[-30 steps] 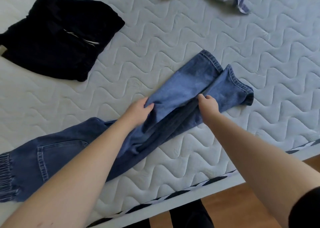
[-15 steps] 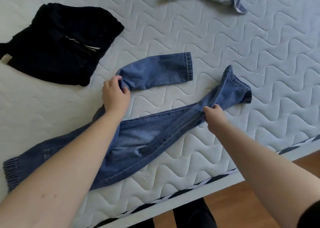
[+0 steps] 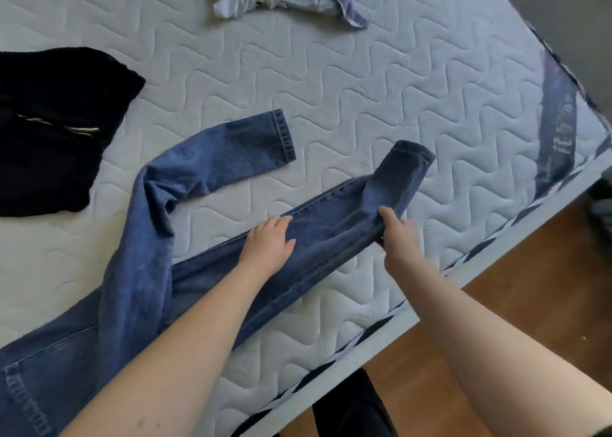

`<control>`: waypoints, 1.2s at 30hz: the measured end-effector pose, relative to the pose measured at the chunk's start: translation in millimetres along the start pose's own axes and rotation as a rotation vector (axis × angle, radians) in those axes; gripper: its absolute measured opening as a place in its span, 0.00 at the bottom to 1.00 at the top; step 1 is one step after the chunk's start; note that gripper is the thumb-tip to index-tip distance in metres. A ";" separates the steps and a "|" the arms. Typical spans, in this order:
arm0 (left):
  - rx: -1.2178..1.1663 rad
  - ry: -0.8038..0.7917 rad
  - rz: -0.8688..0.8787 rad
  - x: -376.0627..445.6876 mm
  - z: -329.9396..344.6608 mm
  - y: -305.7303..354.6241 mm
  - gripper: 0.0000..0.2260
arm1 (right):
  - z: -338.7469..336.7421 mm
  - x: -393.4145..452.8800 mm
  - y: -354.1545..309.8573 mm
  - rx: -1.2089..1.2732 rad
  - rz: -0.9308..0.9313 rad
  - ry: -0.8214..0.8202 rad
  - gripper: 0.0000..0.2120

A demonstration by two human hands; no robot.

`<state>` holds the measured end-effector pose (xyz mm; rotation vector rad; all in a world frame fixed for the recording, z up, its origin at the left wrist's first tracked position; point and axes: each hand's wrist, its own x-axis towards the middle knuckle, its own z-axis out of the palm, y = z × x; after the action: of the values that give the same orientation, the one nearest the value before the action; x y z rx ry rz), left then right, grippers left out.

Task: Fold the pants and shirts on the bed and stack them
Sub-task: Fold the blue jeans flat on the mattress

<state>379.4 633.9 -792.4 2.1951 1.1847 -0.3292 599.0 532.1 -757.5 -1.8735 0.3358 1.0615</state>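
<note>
Quilted mattress [image 3: 364,82] under spread jeans [image 3: 139,271]

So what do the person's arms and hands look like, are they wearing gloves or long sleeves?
No gloves and no long sleeves. Both the left hand and the right hand are bare, with no rings, watch or bracelets in view, and the forearms are uncovered. A dark edge at the lower right corner may be a short black sleeve on the right arm; it is too cropped to be sure.
</note>
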 end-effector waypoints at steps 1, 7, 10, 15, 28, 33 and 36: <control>0.002 -0.028 0.007 7.3 2.5 7.9 0.24 | -16.4 2.8 6.9 -0.015 0.022 0.014 0.08; 0.032 -0.069 0.085 45.5 8.6 58.4 0.26 | -90.6 22.5 44.7 -0.102 0.134 -0.026 0.03; 0.062 -0.068 0.125 68.9 10.2 83.5 0.27 | -103.2 36.4 43.0 -0.035 0.105 -0.002 0.12; 0.056 -0.055 0.151 117.7 16.3 124.3 0.28 | -114.9 69.4 27.0 -0.120 -0.075 0.164 0.36; -0.413 -0.372 0.115 193.5 -22.5 186.7 0.11 | -150.4 94.0 -20.8 -0.375 -0.212 -0.110 0.12; -0.414 -0.178 0.172 230.2 -56.4 195.3 0.13 | -143.4 96.4 -48.6 -0.421 -0.391 -0.055 0.11; -0.306 -0.072 0.133 247.1 -48.9 196.4 0.11 | -126.6 111.4 -52.1 -0.440 -0.429 -0.009 0.10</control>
<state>677.4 748.9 -795.0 1.9658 0.9737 -0.1578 763.7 477.0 -789.1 -2.1917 -0.3239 0.8908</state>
